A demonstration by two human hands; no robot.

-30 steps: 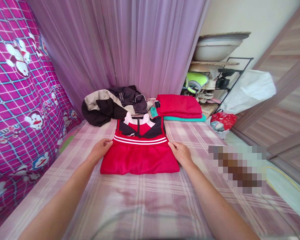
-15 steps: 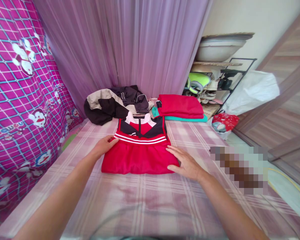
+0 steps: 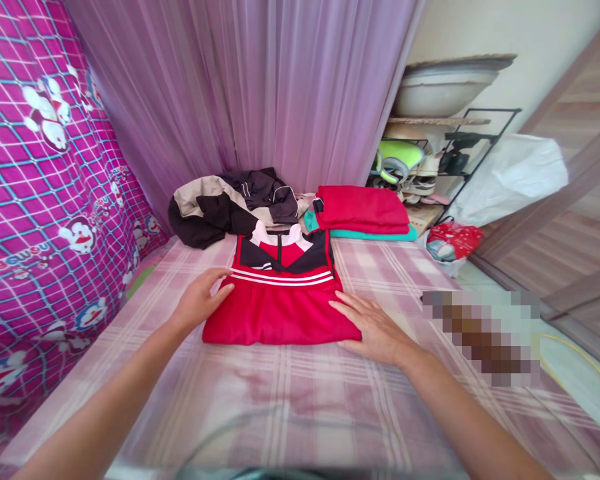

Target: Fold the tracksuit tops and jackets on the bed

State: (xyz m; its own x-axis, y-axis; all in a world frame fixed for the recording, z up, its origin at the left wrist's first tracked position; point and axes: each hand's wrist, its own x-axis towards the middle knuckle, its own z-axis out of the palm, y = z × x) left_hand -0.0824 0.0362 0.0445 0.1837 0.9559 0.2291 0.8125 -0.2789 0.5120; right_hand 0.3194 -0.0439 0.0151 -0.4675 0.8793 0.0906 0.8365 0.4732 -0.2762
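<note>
A folded red jacket (image 3: pixel 280 310) with a black, red and white collar part and white stripes lies on the checked cloth in front of me. At its left edge, by the stripes, rests my left hand (image 3: pixel 203 297), thumb and fingers apart. My right hand (image 3: pixel 373 327) lies along the jacket's right edge, fingers spread and fingertips on the red fabric. Neither hand grips the fabric. Just beyond the collar sits a loose heap of black, beige and dark grey clothes (image 3: pixel 230 207). Folded red clothing (image 3: pixel 363 209) is stacked over a teal piece (image 3: pixel 375 234) at the back right.
The pink-and-white checked cloth (image 3: pixel 260 413) covers the surface under everything. Behind it hangs a purple curtain (image 3: pixel 290 93); a magenta patterned cloth (image 3: pixel 45 200) hangs at left. A rack with shoes (image 3: pixel 423 177), basins (image 3: pixel 440 90) and a white bag (image 3: pixel 517 173) stand at right.
My left hand has shifted slightly left and its thumb and fingers have spread wider. My right hand has moved a little, its thumb now lower at the jacket's edge. The jacket lies almost as before.
</note>
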